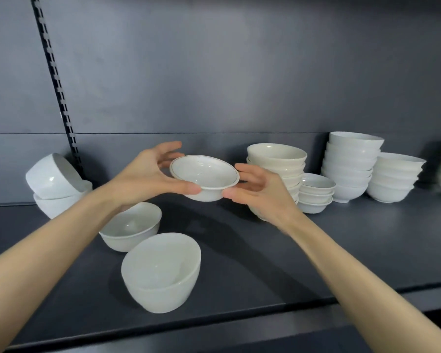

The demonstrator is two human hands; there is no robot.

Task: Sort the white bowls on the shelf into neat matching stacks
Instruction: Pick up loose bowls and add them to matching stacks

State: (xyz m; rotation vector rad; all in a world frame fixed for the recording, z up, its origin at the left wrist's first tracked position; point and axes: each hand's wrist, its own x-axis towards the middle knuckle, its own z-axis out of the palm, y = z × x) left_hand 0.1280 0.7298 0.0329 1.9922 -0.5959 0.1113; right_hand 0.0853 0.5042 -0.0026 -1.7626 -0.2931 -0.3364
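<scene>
A small white bowl with a thin gold rim line is held tilted above the dark shelf. My left hand grips its left side, thumb under the base and fingers curled over the far rim. My right hand holds its right side with thumb and fingertips. Behind my right hand stands a cream bowl stack. Next to it on the right are a low stack of small bowls, a tall white stack and a shorter white stack.
Two loose white bowls sit near the shelf front: one under my left forearm, a deeper tilted one closer. At far left a bowl lies tipped on another bowl. A slotted upright runs up the back panel.
</scene>
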